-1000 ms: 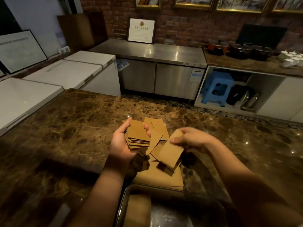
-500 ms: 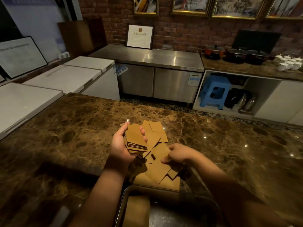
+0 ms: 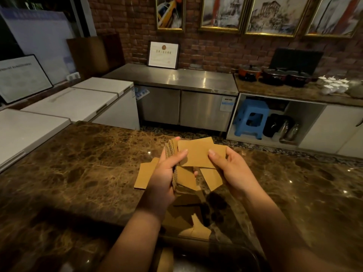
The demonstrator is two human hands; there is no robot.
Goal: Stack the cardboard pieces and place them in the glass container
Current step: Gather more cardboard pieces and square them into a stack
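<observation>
Right hand (image 3: 231,169), raised over the table (image 3: 78,173), pinches a single flat cardboard piece (image 3: 196,154) at its right edge, thumb on the near face and fingers behind; the piece faces the camera with its long axis running left to right. Left hand (image 3: 167,173) grips the stack (image 3: 171,152) of gathered pieces on edge, their corrugated edges showing at its upper left, the thumb reaching across onto the single piece's left margin. The single piece thus lies just to the right of the stack, overlapping it, and the stack-holding hand is the nearer to it; the coming move, by this reading, is a short slide leftward to seat the piece flush on the stack's face. Nearest the camera, at the bottom edge, the rim of the glass container (image 3: 253,256) shows dimly, with what seems a brown piece inside; its contents are otherwise too dark to tell. Between the container and the hands, loose pieces (image 3: 145,175) lie scattered flat on the table, some in shadow beneath the forearms. Stacking is therefore partway done, with placement yet to come.
</observation>
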